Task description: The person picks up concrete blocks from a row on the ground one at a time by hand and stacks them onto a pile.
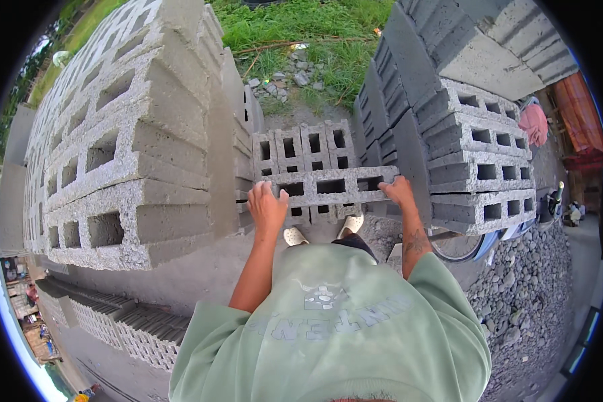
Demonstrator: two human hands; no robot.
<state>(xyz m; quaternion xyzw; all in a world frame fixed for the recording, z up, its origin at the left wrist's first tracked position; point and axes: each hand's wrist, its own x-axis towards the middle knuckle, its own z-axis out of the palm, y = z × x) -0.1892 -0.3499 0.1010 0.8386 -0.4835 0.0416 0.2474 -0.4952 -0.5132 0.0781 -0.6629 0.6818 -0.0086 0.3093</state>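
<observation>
A grey concrete hollow block [310, 188] lies crosswise in front of me, its three openings facing up toward me. My left hand [268, 206] is closed over its left end, and my right hand [400, 192] grips the right end. Under and beyond it, several more hollow blocks [289, 161] stand packed side by side, partly covered by the held one. Whether the held block rests on them or hangs just above, I cannot tell.
Tall stacks of hollow blocks rise close on the left [174, 120] and right [442, 161]. A wheel [459, 246] and a gravel heap [516, 295] are at the lower right. Grass [301, 27] grows beyond. A low block row [124, 321] stands lower left.
</observation>
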